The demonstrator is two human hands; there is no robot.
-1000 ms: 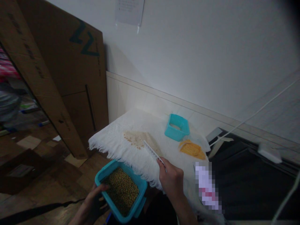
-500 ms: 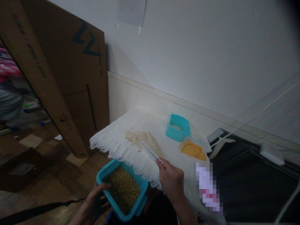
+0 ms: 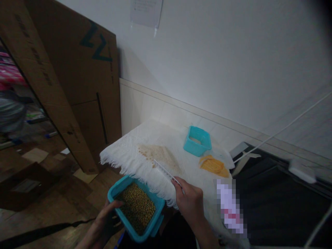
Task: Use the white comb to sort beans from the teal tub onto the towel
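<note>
My left hand [image 3: 105, 221] grips a teal plastic tub [image 3: 135, 206] full of small yellow-green beans, held just below the fringed edge of a white cloth [image 3: 137, 162]. My right hand [image 3: 188, 202] is closed on a thin white ruler-like strip [image 3: 166, 172] that lies across the cloth. The strip's far end touches a spread of small tan grains [image 3: 158, 155] on the cloth.
A second teal tub [image 3: 197, 140] stands at the back of the cloth, with an orange-yellow heap [image 3: 213, 165] to its right. Large cardboard panels [image 3: 64, 76] lean at left. A white cable [image 3: 280, 129] crosses a black surface [image 3: 272, 207] at right.
The white strip has slid a little toward the cloth's near edge and the tub. The tub has edged slightly right and up.
</note>
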